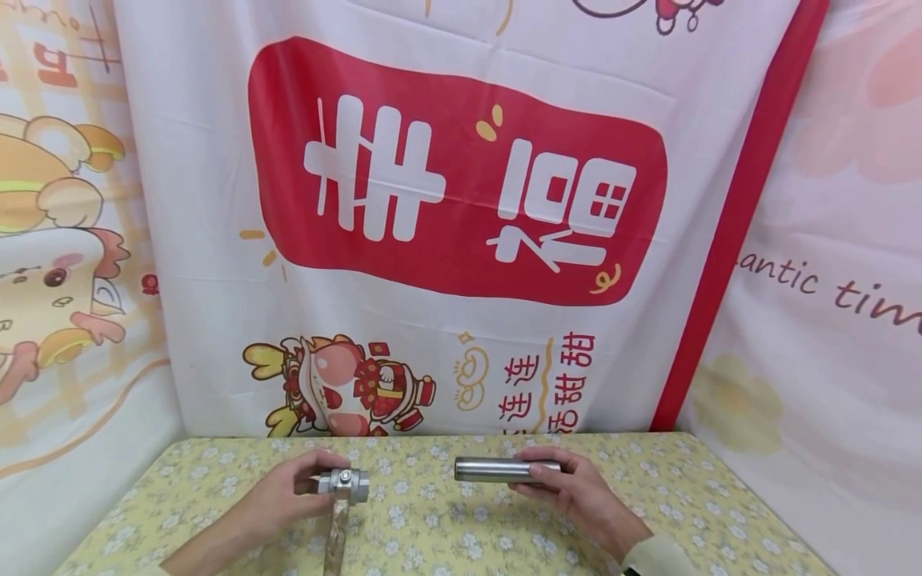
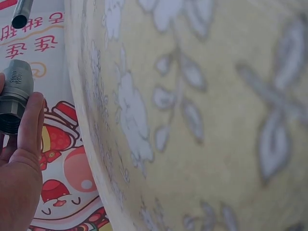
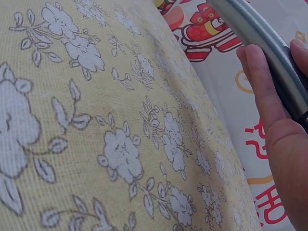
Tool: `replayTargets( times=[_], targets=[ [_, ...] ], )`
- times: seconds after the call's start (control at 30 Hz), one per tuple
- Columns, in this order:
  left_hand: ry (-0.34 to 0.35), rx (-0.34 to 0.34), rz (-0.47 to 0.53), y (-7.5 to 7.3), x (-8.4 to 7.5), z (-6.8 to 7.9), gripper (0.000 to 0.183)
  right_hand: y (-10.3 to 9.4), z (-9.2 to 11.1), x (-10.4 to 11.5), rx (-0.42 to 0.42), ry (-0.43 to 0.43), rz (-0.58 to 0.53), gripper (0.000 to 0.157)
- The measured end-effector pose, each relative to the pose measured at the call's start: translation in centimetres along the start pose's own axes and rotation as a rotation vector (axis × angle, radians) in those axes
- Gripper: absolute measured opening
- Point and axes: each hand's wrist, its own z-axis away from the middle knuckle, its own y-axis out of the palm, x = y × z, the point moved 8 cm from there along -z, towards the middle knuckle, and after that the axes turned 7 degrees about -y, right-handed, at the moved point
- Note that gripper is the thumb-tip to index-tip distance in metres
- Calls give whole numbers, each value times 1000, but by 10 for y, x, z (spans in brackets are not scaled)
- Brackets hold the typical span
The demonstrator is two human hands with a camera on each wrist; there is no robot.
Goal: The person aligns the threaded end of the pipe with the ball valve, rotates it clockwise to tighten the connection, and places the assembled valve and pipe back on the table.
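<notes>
My left hand [image 1: 298, 484] grips a grey metal ball valve [image 1: 353, 485] by its left end, thumb and fingers around the body. A long flat lever handle [image 1: 335, 536] hangs from the valve toward me, its surface worn and brownish. In the left wrist view the valve [image 2: 18, 79] shows raised lettering and a hollow, threaded-looking end. My right hand [image 1: 569, 488] holds a shiny steel pipe [image 1: 490, 470] near its right end, level and pointing left. A gap separates the pipe's free end from the valve. The left wrist view shows the pipe's open end [image 2: 20, 21].
Beneath both hands is a table [image 1: 418, 532] covered in yellow floral cloth. A white hanging cloth [image 1: 461, 320] with a red printed panel stands behind its far edge. Printed fabric also hangs at the left [image 1: 72, 320] and right [image 1: 814, 376].
</notes>
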Motion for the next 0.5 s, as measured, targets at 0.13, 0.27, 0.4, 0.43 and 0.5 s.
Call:
replayTargets(
  times=[0.13, 0.27, 0.4, 0.43, 0.5],
  targets=[
    [5, 3, 4, 5, -2, 0, 46, 2, 0, -3, 9, -2, -14, 27],
    [1, 0, 2, 9, -5, 0, 45, 3, 0, -5, 1, 1, -17, 26],
    [-3, -4, 15, 10, -5, 0, 44, 3, 2, -5, 1, 0, -12, 28],
    [3, 0, 22, 11, -5, 0, 44, 3, 2, -5, 2, 0, -9, 29],
    [8, 10, 40, 12, -4, 1, 44, 5, 3, -5, 9, -1, -7, 31]
  ],
)
